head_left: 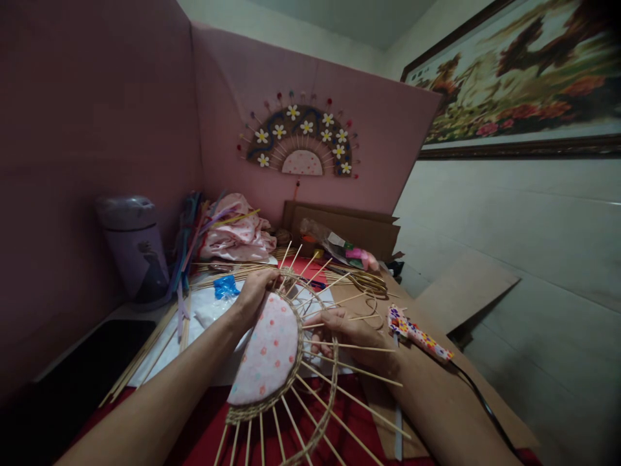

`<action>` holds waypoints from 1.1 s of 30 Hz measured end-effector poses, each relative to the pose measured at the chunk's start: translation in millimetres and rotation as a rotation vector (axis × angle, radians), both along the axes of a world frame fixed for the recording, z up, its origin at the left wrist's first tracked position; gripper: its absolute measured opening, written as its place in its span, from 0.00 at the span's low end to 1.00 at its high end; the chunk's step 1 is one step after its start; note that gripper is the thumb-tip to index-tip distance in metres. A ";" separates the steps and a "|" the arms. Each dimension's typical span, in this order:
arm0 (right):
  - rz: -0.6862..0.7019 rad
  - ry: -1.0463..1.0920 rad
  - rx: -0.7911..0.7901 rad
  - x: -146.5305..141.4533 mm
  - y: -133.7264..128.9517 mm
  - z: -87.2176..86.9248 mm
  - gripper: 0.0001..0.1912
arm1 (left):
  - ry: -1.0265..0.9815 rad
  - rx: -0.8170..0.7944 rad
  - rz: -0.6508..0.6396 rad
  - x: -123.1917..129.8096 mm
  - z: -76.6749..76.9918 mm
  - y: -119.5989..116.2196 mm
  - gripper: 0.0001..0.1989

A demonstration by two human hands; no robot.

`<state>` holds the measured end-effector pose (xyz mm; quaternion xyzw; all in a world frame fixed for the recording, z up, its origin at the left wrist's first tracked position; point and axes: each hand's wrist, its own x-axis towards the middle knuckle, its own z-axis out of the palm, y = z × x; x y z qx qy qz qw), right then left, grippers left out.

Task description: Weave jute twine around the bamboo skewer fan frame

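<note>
Tilted up off the table is a fan-shaped craft piece: a half-round panel (269,349) covered in pale pink dotted cloth, edged with braided twine. Thin wooden sticks (361,372) spread out from its curved edge, and an arc of twine (334,375) crosses them partway along. My left hand (259,291) grips the upper end of the piece, its fingers closed at the panel's top corner. Among the sticks on the right side, my right hand (334,330) has its fingers curled at the twine arc; part of them is hidden behind the sticks.
A floral-patterned glue gun (420,333) with a black cord lies on cardboard at right. Behind are twine (366,283), scissors, pink cloth (237,233) and a purple tumbler (133,252). Sticks (140,356) lie at left. A finished-looking flowered fan (301,136) hangs on the pink partition.
</note>
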<state>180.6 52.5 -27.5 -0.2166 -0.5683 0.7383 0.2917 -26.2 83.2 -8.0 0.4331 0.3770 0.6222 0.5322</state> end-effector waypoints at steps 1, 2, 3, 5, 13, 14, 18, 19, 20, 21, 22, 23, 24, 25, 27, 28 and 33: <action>-0.004 -0.004 0.001 -0.1 -0.2 0.3 0.23 | 0.003 0.003 0.004 -0.1 0.3 -0.1 0.08; -0.009 -0.007 0.004 -0.2 -0.3 0.3 0.23 | 0.005 0.006 0.010 -0.2 0.7 -0.3 0.09; -0.014 -0.008 0.006 -0.2 -0.2 0.2 0.23 | 0.007 0.008 0.016 -0.2 1.1 -0.6 0.09; -0.024 -0.005 0.015 -0.1 0.4 -0.6 0.22 | 0.006 0.007 0.026 -0.1 1.9 -0.9 0.10; -0.028 -0.002 -0.005 -0.1 0.5 -0.1 0.23 | -0.023 -0.037 0.031 -0.1 -2.7 4.2 0.14; -0.028 -0.003 -0.001 -0.1 0.1 0.3 0.23 | -0.024 -0.041 0.033 -0.2 -3.9 4.8 0.14; -0.015 -0.011 0.010 0.6 0.0 -0.4 0.24 | -0.028 -0.043 0.018 0.1 -6.1 4.8 0.15; -0.012 -0.012 0.006 0.9 0.1 -0.7 0.24 | -0.030 -0.042 0.016 0.3 -5.9 4.5 0.15; -0.011 -0.013 0.004 1.2 0.3 -1.0 0.24 | -0.034 -0.042 0.017 0.4 -5.5 4.2 0.15; -0.010 -0.011 0.005 1.4 0.3 -1.2 0.24 | -0.040 -0.044 0.018 0.5 -5.0 3.9 0.15; -0.009 -0.009 0.009 1.5 0.2 -1.3 0.24 | -0.045 -0.045 0.018 0.5 -4.4 3.6 0.15; -0.008 -0.006 0.012 1.6 -0.1 -1.1 0.24 | -0.045 -0.047 0.016 0.5 -3.9 3.5 0.15; -0.009 -0.002 0.013 1.5 -0.4 -0.8 0.24 | -0.040 -0.052 0.014 0.4 -3.5 3.3 0.15; -0.009 0.002 0.015 1.4 -0.8 -0.4 0.24 | -0.033 -0.058 0.014 0.2 -3.2 3.2 0.16; -0.011 0.001 0.015 1.0 -1.6 0.5 0.23 | -0.016 -0.070 0.018 0.0 -3.2 3.2 0.16; -0.015 -0.002 0.017 0.8 -1.8 0.8 0.23 | -0.010 -0.074 0.023 -0.1 -3.6 3.2 0.16; -0.011 -0.007 0.000 0.5 -1.0 0.0 0.23 | -0.001 -0.050 0.021 0.1 -6.1 3.8 0.16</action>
